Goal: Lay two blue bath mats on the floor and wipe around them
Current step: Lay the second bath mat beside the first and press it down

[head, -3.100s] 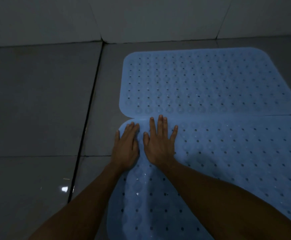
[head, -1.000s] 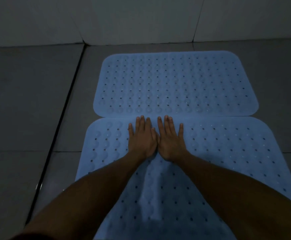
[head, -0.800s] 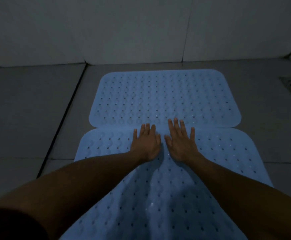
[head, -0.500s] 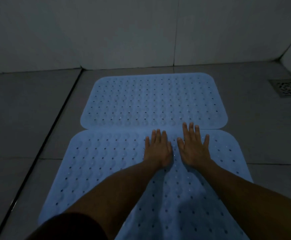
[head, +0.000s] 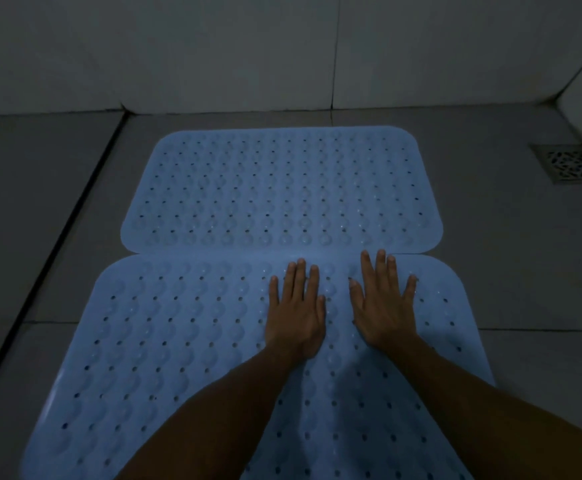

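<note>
Two light blue perforated bath mats lie flat on the grey tiled floor, their long edges touching. The far mat (head: 282, 188) sits close to the wall. The near mat (head: 165, 341) reaches toward me and runs under my arms. My left hand (head: 296, 317) presses flat on the near mat with straight fingers, just short of the seam. My right hand (head: 384, 306) lies flat beside it, fingers spread, its fingertips at the seam between the mats. Neither hand holds anything.
A white tiled wall (head: 282, 50) rises right behind the far mat. A square metal floor drain (head: 571, 162) sits at the far right near the corner. A dark grout channel (head: 50, 258) runs diagonally along the floor at the left.
Both hands have slid to the right along the near mat's far edge, from its left corner toward its right half, and have spread apart. The view has tilted up, showing the wall and drain.
</note>
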